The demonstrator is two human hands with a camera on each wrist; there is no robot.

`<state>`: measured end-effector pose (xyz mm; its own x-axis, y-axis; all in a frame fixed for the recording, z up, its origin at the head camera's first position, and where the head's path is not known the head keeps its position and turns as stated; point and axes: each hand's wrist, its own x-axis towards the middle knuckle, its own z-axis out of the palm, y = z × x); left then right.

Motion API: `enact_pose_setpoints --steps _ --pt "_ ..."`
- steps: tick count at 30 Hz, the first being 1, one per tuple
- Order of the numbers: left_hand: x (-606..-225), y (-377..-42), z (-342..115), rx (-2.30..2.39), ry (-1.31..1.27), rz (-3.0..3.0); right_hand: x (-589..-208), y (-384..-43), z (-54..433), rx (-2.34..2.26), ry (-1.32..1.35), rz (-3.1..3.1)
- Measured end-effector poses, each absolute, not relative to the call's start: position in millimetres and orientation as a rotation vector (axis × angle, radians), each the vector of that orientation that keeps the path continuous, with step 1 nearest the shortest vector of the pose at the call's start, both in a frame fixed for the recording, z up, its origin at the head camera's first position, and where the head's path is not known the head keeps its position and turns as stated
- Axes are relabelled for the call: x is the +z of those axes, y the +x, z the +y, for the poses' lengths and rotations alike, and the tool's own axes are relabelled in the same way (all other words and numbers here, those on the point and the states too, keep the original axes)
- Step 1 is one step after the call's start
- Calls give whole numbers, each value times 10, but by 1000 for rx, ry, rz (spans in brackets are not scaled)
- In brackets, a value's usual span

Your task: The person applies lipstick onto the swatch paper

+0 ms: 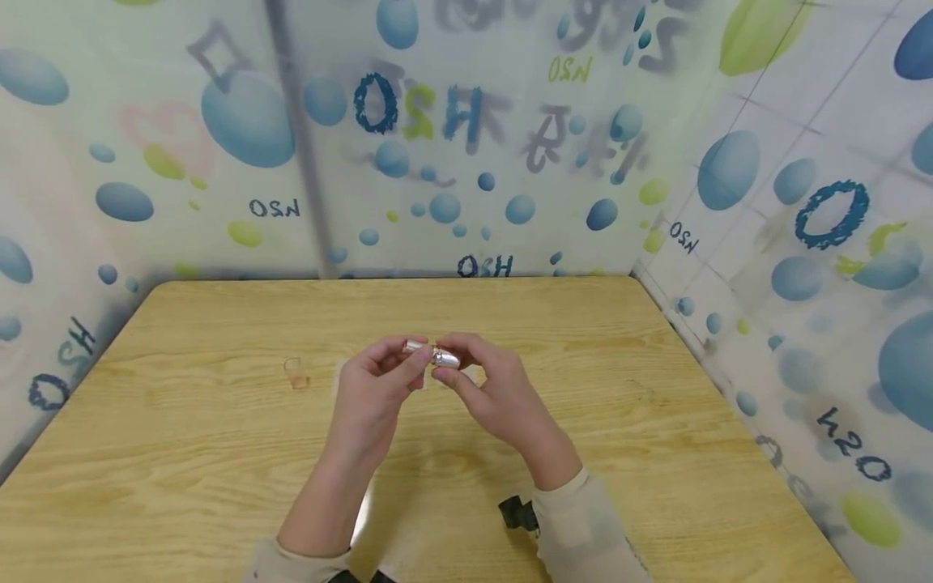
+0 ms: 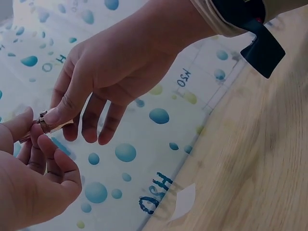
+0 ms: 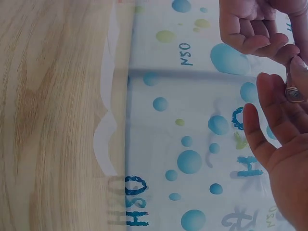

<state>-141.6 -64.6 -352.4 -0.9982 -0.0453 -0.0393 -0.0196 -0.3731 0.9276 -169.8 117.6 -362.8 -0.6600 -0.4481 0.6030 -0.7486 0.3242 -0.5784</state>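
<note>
Both hands meet above the middle of the table, at a small shiny tube [image 1: 446,357] that looks like a lipstick, silvery with a gold-toned band. My left hand [image 1: 368,389] pinches its left end between thumb and fingers. The rounded right end is between the thumb and fingers of my right hand [image 1: 499,397]. In the left wrist view, the tube's band [image 2: 44,122] shows by the left thumb, and the other fingers hang loosely bent. The right wrist view shows only a bit of the tube [image 3: 294,94] at the frame's edge; fingers hide the rest.
On the wooden table [image 1: 219,453], a white paper piece [image 1: 340,374] lies behind the hands, with its wavy edge [image 3: 106,139] in the right wrist view. A small clear piece [image 1: 296,374] lies to the left. Walls with blue bubbles [image 1: 445,208] border the table.
</note>
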Motion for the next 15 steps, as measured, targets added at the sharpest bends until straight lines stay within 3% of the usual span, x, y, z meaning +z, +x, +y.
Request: enact_pose_setpoints --steps 15 --pt "-3547 -1436 -587 -2665 71 -1571 -3641 -1695 1146 1211 1067 -2186"
